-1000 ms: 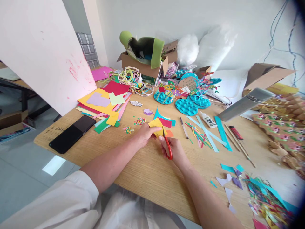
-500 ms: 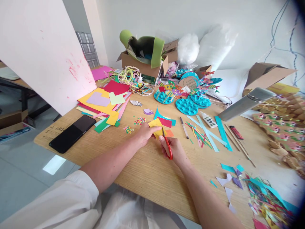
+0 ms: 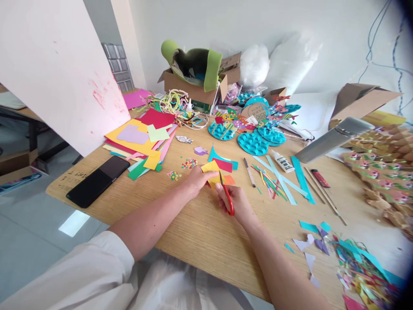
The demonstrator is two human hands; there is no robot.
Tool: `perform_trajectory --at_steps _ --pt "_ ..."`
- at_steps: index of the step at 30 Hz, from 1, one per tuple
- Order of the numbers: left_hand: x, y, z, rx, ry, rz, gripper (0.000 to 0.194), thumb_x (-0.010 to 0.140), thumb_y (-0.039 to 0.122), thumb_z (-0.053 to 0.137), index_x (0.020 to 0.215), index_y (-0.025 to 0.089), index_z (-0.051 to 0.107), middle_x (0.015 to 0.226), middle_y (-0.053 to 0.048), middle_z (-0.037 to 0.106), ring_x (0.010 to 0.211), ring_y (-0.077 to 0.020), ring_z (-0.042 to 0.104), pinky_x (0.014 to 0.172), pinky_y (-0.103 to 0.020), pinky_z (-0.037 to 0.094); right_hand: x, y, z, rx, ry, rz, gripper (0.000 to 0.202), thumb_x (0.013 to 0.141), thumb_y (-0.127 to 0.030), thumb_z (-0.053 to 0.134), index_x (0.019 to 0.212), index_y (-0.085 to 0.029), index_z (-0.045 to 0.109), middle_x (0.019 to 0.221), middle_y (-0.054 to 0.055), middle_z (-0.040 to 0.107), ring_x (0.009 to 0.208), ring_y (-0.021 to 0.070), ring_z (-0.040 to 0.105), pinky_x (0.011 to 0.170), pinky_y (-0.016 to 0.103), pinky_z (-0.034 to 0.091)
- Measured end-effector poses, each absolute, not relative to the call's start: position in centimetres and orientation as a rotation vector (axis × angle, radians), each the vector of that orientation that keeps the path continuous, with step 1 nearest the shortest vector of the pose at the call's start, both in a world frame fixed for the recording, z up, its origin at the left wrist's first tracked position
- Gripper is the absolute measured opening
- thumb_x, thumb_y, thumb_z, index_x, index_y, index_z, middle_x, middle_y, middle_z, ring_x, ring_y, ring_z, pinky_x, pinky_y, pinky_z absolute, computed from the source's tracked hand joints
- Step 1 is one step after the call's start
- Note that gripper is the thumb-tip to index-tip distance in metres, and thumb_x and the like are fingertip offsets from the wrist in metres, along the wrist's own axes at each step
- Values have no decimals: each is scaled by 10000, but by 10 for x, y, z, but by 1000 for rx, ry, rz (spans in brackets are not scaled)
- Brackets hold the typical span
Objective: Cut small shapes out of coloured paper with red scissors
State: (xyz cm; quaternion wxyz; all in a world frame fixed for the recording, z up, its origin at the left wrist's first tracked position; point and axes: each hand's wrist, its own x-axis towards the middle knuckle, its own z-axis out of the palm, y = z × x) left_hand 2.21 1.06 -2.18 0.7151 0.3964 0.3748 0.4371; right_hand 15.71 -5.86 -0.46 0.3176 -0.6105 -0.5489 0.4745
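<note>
Near the middle of the counter (image 3: 180, 226), head view: the left hand (image 3: 195, 181) pinches the yellow paper (image 3: 211, 167) at its left side, thumb on top, the grip closed; the right hand (image 3: 241, 206), its grip closed round the red handles, holds the scissors (image 3: 230, 206), whose dark blade lies against the paper's right part. How wide the blades stand is too small to tell. Just beyond lie the red paper (image 3: 225, 165) and orange paper (image 3: 229, 180); farther right, the pen (image 3: 249, 172) and strips (image 3: 271, 185); to the left, the dots (image 3: 189, 163) and, well apart, the phone (image 3: 98, 181). Judged by appearance, the yellow paper should be light, thin and easily creased or torn, best held flat by an edge clear of the blades; the scissors should be stiff, best taken by the handles.
</note>
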Motion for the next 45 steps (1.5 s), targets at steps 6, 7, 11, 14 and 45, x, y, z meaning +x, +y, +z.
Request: perform_trajectory --at_steps 6,7,11,14,45 --pt "21 10 -20 868 841 966 214 580 246 757 755 138 698 744 -53 697 641 -145 628 595 -252 484 156 -58 -5 -1623 -1437 1246 594 757 -739 563 549 -187 489 433 -3 515 341 101 462 351 207 315" --pt "21 10 -20 867 840 968 215 579 249 759 753 139 697 746 -53 698 643 -147 630 592 -251 482 156 -58 -5 -1631 -1440 1242 595 757 -740 562 548 -188 487 432 -2 516 342 101 463 353 208 315" --pt "20 11 -19 886 826 973 223 581 257 766 758 138 700 759 -59 701 668 -154 642 585 -243 474 155 -58 -4 -1630 -1449 1230 605 755 -752 549 535 -193 477 423 -3 510 338 104 462 359 216 322" --pt "20 11 -18 876 840 956 239 576 270 779 762 142 698 771 -62 705 666 -157 643 543 -231 455 154 -58 -3 -1607 -1436 1238 605 748 -748 561 525 -194 467 425 -7 506 335 98 460 357 212 316" --pt "19 11 -18 920 803 896 286 587 322 782 780 137 678 784 -57 707 767 -193 668 637 -264 491 156 -57 -4 -1534 -1338 1343 560 770 -672 606 540 -173 497 418 -24 508 330 77 462 331 179 293"
